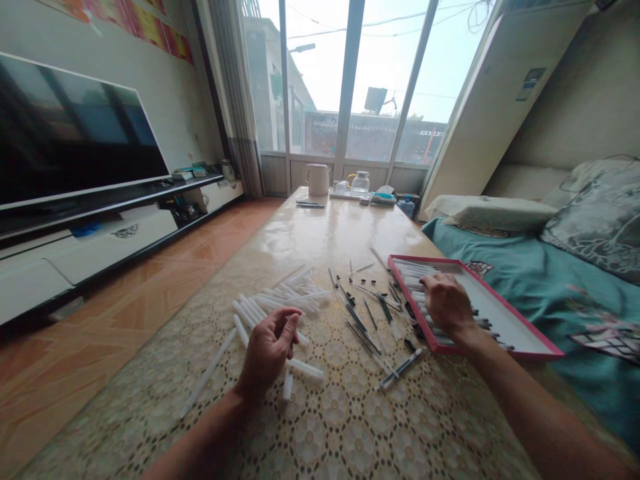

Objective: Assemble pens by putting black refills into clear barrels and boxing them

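Observation:
My left hand (pixel 267 347) hovers by a pile of white translucent pen barrels (pixel 280 297), thumb and fingers pressed together. Whatever lies in that pinch is too small to make out. Over on the right, my right hand (pixel 447 303) reaches into a shallow red-rimmed box (pixel 505 307), its curled fingers down among a row of pens with white barrels and dark ends (pixel 410 273). The fingertips are partly hidden, so their hold cannot be made out. Between the hands lie dark pen refills (pixel 360 317), small black caps (pixel 374 282) and a few blue-and-white refills (pixel 403 370).
A patterned cover lies over the long table (pixel 350 427). At its far end stand a pale kettle (pixel 317 180), a glass pitcher (pixel 360 183) and a tissue pack (pixel 384 195). A teal-covered sofa (pixel 500 257) borders the right side; a TV cabinet (pixel 115 240) stands left.

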Demonstrator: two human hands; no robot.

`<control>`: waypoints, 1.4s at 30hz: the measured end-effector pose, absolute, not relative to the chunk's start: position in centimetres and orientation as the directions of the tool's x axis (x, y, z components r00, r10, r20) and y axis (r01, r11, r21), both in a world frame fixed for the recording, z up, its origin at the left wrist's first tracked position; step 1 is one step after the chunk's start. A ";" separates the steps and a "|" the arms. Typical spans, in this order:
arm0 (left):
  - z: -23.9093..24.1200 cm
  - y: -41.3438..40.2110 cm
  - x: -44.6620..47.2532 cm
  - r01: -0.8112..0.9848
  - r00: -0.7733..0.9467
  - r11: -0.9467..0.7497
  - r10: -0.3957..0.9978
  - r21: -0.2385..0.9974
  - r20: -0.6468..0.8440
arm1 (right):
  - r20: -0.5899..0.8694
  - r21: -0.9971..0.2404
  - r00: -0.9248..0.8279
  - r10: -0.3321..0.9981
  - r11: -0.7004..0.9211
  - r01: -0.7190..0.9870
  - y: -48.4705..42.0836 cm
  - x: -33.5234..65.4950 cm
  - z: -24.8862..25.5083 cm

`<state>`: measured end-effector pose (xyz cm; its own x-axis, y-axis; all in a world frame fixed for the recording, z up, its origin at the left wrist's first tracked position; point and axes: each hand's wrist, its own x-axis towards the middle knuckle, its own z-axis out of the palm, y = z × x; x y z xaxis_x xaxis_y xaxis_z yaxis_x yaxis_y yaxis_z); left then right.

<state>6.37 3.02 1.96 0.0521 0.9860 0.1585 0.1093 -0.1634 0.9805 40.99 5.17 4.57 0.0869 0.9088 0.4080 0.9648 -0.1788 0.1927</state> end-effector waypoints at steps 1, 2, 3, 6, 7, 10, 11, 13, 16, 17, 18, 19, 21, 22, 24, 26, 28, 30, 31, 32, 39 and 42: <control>2.0 3.0 6.3 0.122 0.047 -0.168 0.985 0.978 0.163 | 0.413 0.159 0.064 0.908 -0.141 0.977 4.7 39.6 4.3; 2.1 3.1 6.1 0.140 0.050 -0.175 0.984 0.975 0.169 | 0.432 0.064 0.038 0.901 -0.073 0.995 4.2 38.2 4.1; 2.3 3.0 6.0 0.168 0.069 -0.186 0.982 0.968 0.177 | 0.425 -0.028 -0.006 0.905 0.020 0.999 3.6 36.6 3.8; 3.5 2.8 5.2 0.329 0.235 -0.273 0.951 0.904 0.201 | 0.396 -0.208 -0.072 0.915 0.166 0.964 1.7 32.2 3.0; 4.1 2.7 4.9 0.396 0.311 -0.325 0.927 0.859 0.208 | 0.399 -0.242 -0.067 0.915 0.175 0.954 1.3 31.1 2.8; 5.3 2.3 4.0 0.516 0.509 -0.482 0.837 0.708 0.198 | 0.408 -0.303 -0.042 0.912 0.179 0.936 0.6 29.6 2.1; 5.5 2.3 3.6 0.537 0.545 -0.513 0.817 0.670 0.189 | 0.412 -0.316 -0.030 0.911 0.173 0.933 0.5 29.5 1.9; 5.6 2.3 2.9 0.569 0.578 -0.544 0.798 0.617 0.170 | 0.417 -0.334 -0.004 0.909 0.157 0.929 0.6 29.9 1.5; 5.1 2.6 2.1 0.596 0.584 -0.546 0.798 0.588 0.148 | 0.415 -0.349 0.024 0.909 0.135 0.927 0.8 30.6 1.0; 4.9 2.7 2.0 0.603 0.583 -0.543 0.800 0.585 0.142 | 0.413 -0.353 0.030 0.910 0.130 0.927 0.8 30.8 0.9; 4.7 2.8 1.9 0.609 0.583 -0.540 0.801 0.581 0.135 | 0.411 -0.356 0.035 0.911 0.125 0.926 0.8 30.9 0.8; 4.6 2.8 1.9 0.615 0.584 -0.538 0.802 0.576 0.126 | 0.410 -0.358 0.038 0.911 0.123 0.925 0.7 31.0 0.8; 4.4 3.0 2.1 0.624 0.586 -0.542 0.801 0.563 0.121 | 0.409 -0.358 0.036 0.912 0.124 0.926 0.7 30.9 0.8; 4.3 3.0 2.3 0.622 0.583 -0.546 0.802 0.561 0.133 | 0.410 -0.354 0.032 0.911 0.127 0.926 0.6 30.8 0.8; 4.2 3.2 2.6 0.607 0.552 -0.548 0.812 0.575 0.191 | 0.412 -0.335 0.012 0.911 0.139 0.932 0.6 30.5 0.8; 4.1 3.2 2.9 0.591 0.476 -0.531 0.837 0.607 0.270 | 0.410 -0.302 -0.008 0.912 0.144 0.943 0.4 30.1 0.8; 4.0 3.2 3.3 0.579 0.383 -0.492 0.868 0.650 0.316 | 0.399 -0.266 -0.017 0.917 0.133 0.955 0.2 29.7 0.9; 3.9 3.0 3.8 0.554 0.312 -0.437 0.898 0.708 0.310 | 0.378 -0.237 -0.019 0.926 0.117 0.965 -0.2 29.2 1.2; 3.8 2.8 4.1 0.529 0.289 -0.406 0.912 0.745 0.291 | 0.367 -0.223 -0.023 0.930 0.112 0.968 -0.4 29.0 1.3; 3.7 2.7 4.4 0.495 0.271 -0.371 0.925 0.786 0.266 | 0.355 -0.208 -0.030 0.934 0.111 0.972 -0.6 28.8 1.4; 2.9 2.5 6.0 0.108 0.248 -0.091 0.967 0.990 0.062 | 0.324 -0.145 -0.057 0.944 0.109 0.983 -0.7 28.6 1.5; 2.5 2.7 6.1 0.079 0.219 -0.041 0.976 0.996 0.023 | 0.334 -0.128 -0.070 0.940 0.119 0.985 -0.7 28.5 1.4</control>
